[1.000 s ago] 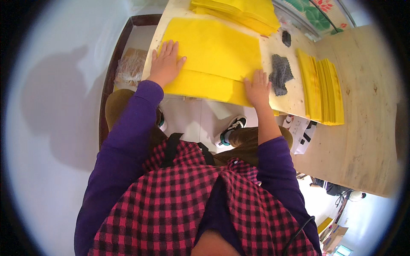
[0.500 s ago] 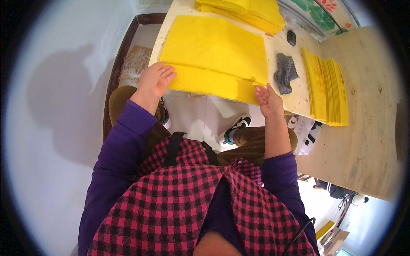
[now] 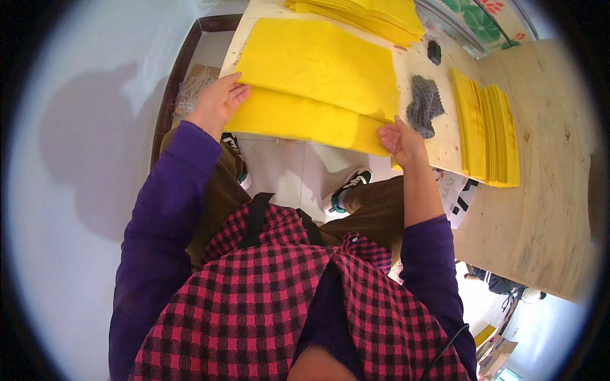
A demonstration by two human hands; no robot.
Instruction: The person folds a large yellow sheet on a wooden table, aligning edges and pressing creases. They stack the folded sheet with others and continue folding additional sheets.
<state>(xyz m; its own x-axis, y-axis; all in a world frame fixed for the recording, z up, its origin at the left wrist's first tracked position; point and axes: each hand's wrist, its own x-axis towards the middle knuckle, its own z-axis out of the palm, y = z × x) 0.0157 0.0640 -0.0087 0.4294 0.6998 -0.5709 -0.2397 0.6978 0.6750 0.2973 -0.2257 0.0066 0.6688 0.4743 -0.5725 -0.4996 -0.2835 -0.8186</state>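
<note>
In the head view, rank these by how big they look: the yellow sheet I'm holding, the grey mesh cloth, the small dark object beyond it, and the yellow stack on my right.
1. yellow sheet, held by left hand and right hand
2. yellow stack
3. grey mesh cloth
4. small dark object; it lies farther away, so it may look smaller than it is.

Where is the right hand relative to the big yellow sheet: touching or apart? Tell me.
Touching. The head view shows the right hand pinching the near right corner of the big yellow sheet, fingers over its edge, no gap visible.
</note>
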